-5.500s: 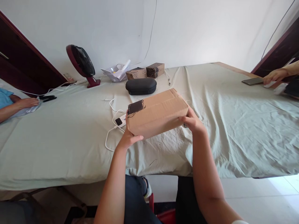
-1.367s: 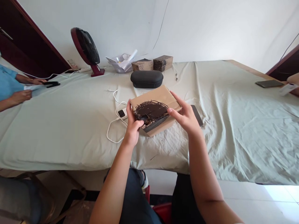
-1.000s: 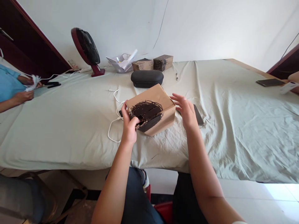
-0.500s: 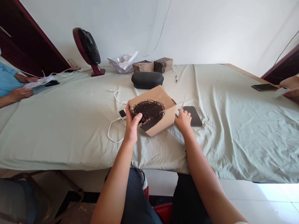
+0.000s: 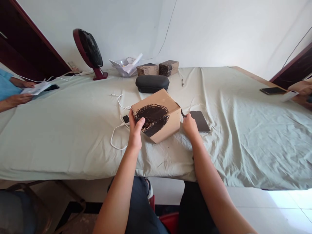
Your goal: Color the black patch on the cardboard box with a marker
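Observation:
A brown cardboard box (image 5: 168, 125) with a large patch of black scribble on its side sits tilted over the cloth. My left hand (image 5: 135, 128) is closed on its left end, the thumb lying over the scribbled face. At the right side of the box, my right hand (image 5: 189, 125) has its fingers curled together around a slim black pen-like stick (image 5: 182, 113). The stick's tip points at the box's upper right edge; whether it touches cannot be made out. Just right of that hand a dark tablet (image 5: 200, 121) lies flat.
Behind the box lie a black hard case (image 5: 152, 84), two scribbled cartons (image 5: 168, 67) and a plastic basket (image 5: 125, 70) of papers. A fan (image 5: 89, 52) stands back left. A white cable (image 5: 112, 139) trails on the cloth. People's hands show at both sides; a phone (image 5: 272, 90) lies right.
My right hand's fingers, more spread before, are now curled round the pen-like stick, which points up toward the box. The box and my left hand look nearly unchanged; the view has shifted slightly.

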Demonstrator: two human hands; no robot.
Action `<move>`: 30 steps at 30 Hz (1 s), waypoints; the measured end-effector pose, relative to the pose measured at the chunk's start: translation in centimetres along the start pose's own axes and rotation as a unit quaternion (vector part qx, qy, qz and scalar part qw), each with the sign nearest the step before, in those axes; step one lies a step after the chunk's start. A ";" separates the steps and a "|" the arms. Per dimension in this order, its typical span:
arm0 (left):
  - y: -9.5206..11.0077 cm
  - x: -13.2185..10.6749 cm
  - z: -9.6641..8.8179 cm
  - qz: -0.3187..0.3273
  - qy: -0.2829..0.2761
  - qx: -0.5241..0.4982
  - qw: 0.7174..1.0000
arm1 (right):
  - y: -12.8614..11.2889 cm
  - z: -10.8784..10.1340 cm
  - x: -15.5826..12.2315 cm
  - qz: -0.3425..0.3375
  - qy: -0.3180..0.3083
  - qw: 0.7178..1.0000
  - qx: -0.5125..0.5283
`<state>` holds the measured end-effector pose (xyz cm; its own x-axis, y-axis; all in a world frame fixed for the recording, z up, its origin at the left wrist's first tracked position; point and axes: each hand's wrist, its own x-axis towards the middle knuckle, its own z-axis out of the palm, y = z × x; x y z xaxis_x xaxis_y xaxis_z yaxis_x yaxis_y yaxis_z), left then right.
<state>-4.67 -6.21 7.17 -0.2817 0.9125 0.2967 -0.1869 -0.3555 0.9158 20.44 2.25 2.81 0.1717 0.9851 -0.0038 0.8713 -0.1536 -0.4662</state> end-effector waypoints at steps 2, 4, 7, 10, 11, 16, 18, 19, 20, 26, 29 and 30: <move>0.0 0.0 -0.1 -0.001 -0.003 0.001 1.000 | 0.2 -0.2 0.2 0.001 0.031 0.998 0.051; -0.3 0.0 -0.2 0.004 -0.009 0.009 1.000 | 0.4 -0.2 0.4 -0.005 0.070 0.991 0.115; -1.1 0.2 -0.5 0.025 -0.034 0.022 0.999 | 0.3 0.0 0.8 -0.030 0.105 0.975 0.192; -2.2 0.3 -0.5 0.046 -0.067 0.059 0.995 | 0.0 0.4 1.0 -0.037 0.133 0.965 0.222; -2.5 0.3 -0.5 0.054 -0.079 0.073 0.993 | -0.1 0.5 1.0 -0.035 0.147 0.961 0.232; -3.2 -0.1 0.0 0.124 -0.119 0.171 0.970 | -0.8 -1.2 0.0 -0.127 0.264 0.880 0.373; -3.2 -0.4 0.3 0.152 -0.113 0.224 0.956 | -1.6 -2.7 -1.3 -0.161 0.329 0.839 0.402; -3.1 -0.5 0.5 0.165 -0.105 0.239 0.951 | -2.2 -3.5 -2.1 -0.169 0.359 0.821 0.411; -3.0 -0.6 0.7 0.178 -0.091 0.248 0.948 | -2.9 -4.3 -3.1 -0.180 0.386 0.799 0.424; -2.1 -1.1 1.7 0.212 0.041 0.300 0.929 | -7.4 -5.4 -9.1 -0.365 0.375 0.716 0.462; -1.7 -1.5 2.1 0.221 0.092 0.330 0.913 | -8.4 -4.4 -10.3 -0.435 0.339 0.734 0.395; -1.7 -1.6 2.2 0.222 0.103 0.344 0.907 | -8.7 -4.2 -10.4 -0.453 0.340 0.733 0.377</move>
<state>-1.81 -6.60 5.80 -0.3689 0.6274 0.6857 0.5988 -0.4038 0.6916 13.03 -6.97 10.61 0.0928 0.3520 0.9314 0.3121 0.8780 -0.3629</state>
